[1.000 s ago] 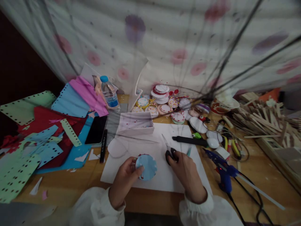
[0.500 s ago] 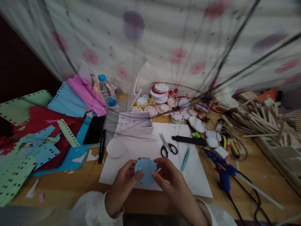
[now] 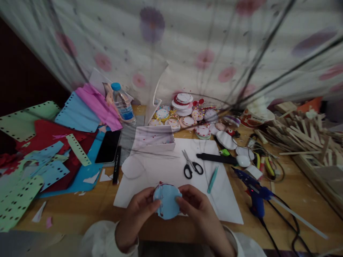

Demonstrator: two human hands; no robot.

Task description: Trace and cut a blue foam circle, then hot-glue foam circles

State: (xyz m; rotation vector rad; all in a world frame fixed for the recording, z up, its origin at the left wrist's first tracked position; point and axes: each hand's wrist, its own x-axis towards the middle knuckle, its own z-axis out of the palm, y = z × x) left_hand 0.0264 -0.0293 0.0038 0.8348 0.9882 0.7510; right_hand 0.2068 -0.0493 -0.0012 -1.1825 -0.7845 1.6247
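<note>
Pinched by fingertips of left hand (image 3: 139,210) and right hand (image 3: 197,208) at opposite edges: light, flimsy blue paper disc (image 3: 167,201), likely easily creased.

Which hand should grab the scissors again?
Probably the right hand: the scissors lie just beyond it on the white sheet, while the left hand sits farther over, gripping the blue disc.
</note>
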